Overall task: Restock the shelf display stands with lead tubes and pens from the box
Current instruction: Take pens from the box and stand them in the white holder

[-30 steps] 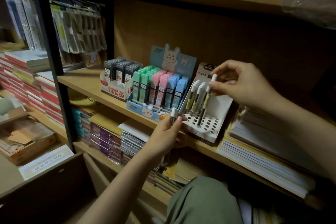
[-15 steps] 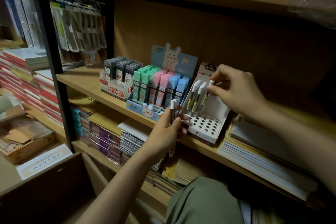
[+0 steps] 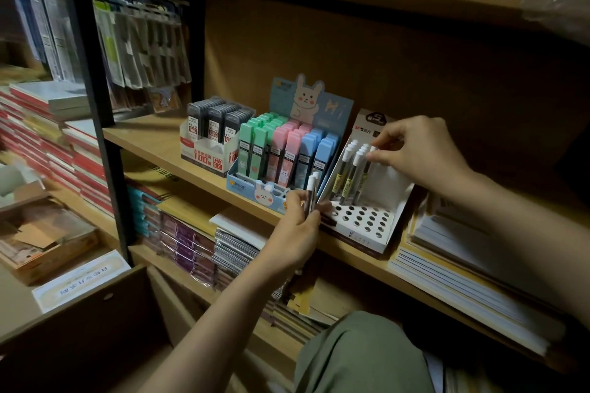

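A white display stand (image 3: 367,220) with rows of round holes sits on the wooden shelf (image 3: 153,140). Several white-capped lead tubes (image 3: 348,169) stand upright in its back rows. My right hand (image 3: 415,150) pinches the cap of one tube standing in the stand's rear right. My left hand (image 3: 297,230) is in front of the stand's left edge, closed on a small bunch of white-capped lead tubes (image 3: 311,191) held upright.
Left of the stand is a bunny-printed display of green, pink and blue lead cases (image 3: 287,156), and a box of dark lead cases (image 3: 214,128). Stacked notebooks (image 3: 463,271) lie to the right. A black shelf post (image 3: 92,99) stands at left.
My right hand has lowered its tube into a hole of the stand. My left hand has risen a little toward the stand with its tubes.
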